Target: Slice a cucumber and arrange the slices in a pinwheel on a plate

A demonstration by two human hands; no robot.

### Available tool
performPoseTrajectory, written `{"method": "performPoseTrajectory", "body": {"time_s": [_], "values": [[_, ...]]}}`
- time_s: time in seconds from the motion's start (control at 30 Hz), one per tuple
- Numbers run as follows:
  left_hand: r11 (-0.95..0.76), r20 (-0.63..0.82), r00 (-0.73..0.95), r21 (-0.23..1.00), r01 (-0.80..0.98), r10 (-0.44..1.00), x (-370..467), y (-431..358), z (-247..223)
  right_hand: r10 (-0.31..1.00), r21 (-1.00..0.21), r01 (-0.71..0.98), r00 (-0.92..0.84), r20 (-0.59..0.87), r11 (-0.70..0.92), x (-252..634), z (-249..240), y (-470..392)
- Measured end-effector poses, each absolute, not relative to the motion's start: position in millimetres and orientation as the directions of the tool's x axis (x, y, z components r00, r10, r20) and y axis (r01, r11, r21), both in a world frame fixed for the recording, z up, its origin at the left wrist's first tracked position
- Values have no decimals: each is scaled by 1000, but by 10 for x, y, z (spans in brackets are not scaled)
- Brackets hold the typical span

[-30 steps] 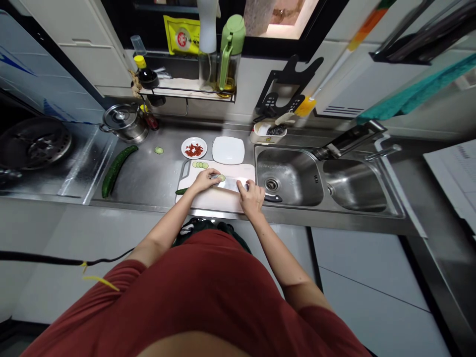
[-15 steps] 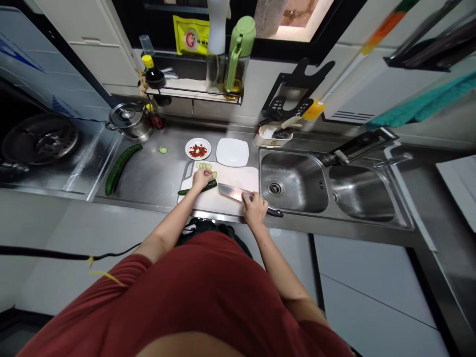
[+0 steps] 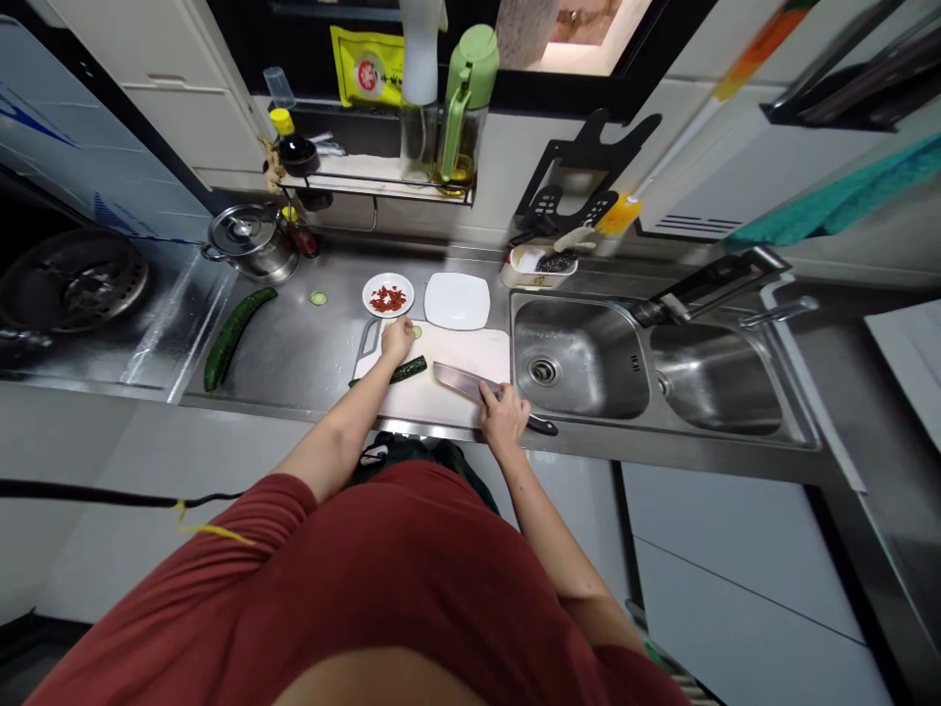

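Note:
My left hand [image 3: 398, 338] is over the upper left of the white cutting board [image 3: 470, 347], fingers pinched beside a pale green cucumber slice [image 3: 417, 332]. It covers the spot where other slices lay. Below it a cut dark green cucumber [image 3: 410, 369] lies on the board, its left part behind my forearm. My right hand [image 3: 505, 416] is closed on the cleaver [image 3: 462, 380], whose blade lies low over the board's right half, pointing left. Behind the board are a plate of chopped red pieces [image 3: 388, 295] and a white square plate [image 3: 457, 301].
A whole cucumber [image 3: 236, 338] and a small green piece [image 3: 318, 298] lie on the steel counter at left, near a lidded pot [image 3: 251, 242]. The double sink [image 3: 580, 358] is at right. A shelf with bottles [image 3: 378, 178] hangs behind.
My left hand has moved up and away from the cut cucumber to the slices at the board's upper left. My right hand and the cleaver have hardly moved.

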State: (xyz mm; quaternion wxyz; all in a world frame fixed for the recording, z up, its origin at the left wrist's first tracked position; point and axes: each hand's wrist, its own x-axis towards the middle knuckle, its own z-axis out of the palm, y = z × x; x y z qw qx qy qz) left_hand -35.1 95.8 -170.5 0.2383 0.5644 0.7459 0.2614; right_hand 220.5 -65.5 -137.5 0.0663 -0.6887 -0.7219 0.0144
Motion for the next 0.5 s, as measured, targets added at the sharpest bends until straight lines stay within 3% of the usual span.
{"method": "performPoseTrajectory", "body": {"time_s": [0.5], "values": [[178,-44,-187,573,800,981,-366,1006,-1740,999,-143,989,-19,48,26,2226,-1368,-653]]}}
